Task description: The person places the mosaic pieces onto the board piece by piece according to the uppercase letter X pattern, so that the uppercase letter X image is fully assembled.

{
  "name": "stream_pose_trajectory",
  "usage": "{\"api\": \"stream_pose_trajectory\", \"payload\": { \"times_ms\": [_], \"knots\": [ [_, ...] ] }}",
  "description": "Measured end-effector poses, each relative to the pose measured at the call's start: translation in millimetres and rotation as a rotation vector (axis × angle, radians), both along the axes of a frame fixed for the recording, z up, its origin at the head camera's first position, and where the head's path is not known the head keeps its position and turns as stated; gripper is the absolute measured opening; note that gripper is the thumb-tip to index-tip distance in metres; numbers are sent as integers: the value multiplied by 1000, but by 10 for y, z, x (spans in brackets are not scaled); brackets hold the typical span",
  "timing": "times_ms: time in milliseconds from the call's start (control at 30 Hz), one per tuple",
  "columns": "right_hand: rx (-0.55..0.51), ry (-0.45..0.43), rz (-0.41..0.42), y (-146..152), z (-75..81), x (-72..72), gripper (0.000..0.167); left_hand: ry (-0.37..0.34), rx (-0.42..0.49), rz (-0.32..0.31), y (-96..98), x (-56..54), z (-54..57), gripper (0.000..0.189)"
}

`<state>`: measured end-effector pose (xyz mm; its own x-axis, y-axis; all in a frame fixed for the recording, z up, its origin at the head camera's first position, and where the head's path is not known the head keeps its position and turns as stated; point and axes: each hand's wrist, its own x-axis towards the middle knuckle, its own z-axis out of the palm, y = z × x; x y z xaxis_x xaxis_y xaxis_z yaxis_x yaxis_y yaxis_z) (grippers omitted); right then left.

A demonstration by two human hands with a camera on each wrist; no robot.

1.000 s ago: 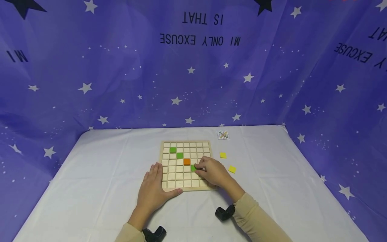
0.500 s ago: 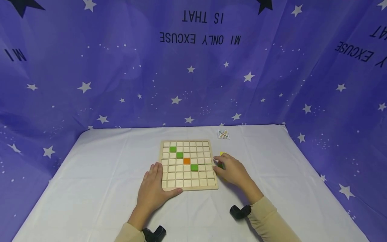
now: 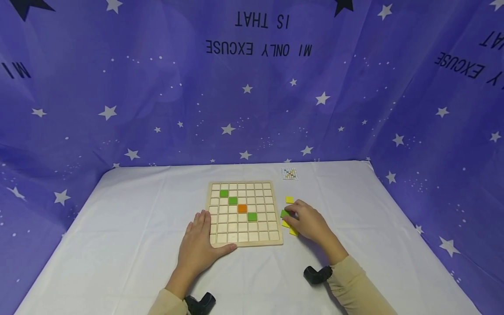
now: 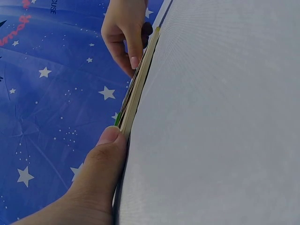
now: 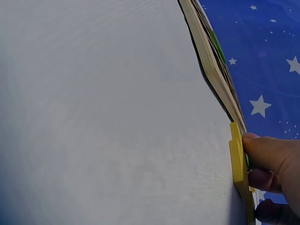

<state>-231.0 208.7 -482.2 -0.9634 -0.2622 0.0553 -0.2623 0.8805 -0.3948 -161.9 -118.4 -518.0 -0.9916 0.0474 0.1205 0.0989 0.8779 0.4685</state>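
A square wooden grid board (image 3: 232, 238) lies on the table, with three green tiles (image 3: 252, 217) and an orange tile (image 3: 242, 208) set in its cells along a diagonal. My left hand (image 3: 195, 245) steadies its lower left corner, straight fingers along the left edge and thumb along the near edge. Just beyond the right edge, my right hand (image 3: 309, 221) has thumb and index finger around a loose green tile (image 3: 284, 213). Yellow tiles (image 3: 293, 232) lie under and beside those fingers. In the right wrist view the thumb (image 5: 268, 152) touches the small tile cluster; its contact is partly hidden.
Another yellow tile (image 3: 289, 200) lies beyond the right hand. A small printed pattern card (image 3: 289, 173) sits at the back, right of the board. White cloth (image 3: 130, 245) covers the table, and a purple star-printed curtain (image 3: 189, 100) hangs behind and to the sides.
My right hand has left the green tile in the board's diagonal and moved right to the loose tiles. Yellow tiles near it have shifted toward the board. My left hand stays in place.
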Motion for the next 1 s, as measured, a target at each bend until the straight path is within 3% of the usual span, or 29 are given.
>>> {"api": "stream_pose_trajectory", "payload": {
  "times_ms": [367, 533, 633, 800, 1000],
  "knots": [
    [-143, -63, -34, 10, -38, -53, 18, -4, 4, 2, -3, -2, 6, 137],
    [-187, -51, -47, -2, -27, -43, 16, -1, 0, 2, -5, -3, -5, 137],
    [-265, -68, -46, -43, -3, -16, 16, 0, 0, 2, -4, -2, -7, 136],
    [-367, -150, 34, -185, 53, 57, 15, 2, -5, 2, 0, -6, -2, 137],
    [-334, -149, 146, -359, 58, 124, 13, -13, -1, 5, 8, -8, -2, 137]
  ]
}}
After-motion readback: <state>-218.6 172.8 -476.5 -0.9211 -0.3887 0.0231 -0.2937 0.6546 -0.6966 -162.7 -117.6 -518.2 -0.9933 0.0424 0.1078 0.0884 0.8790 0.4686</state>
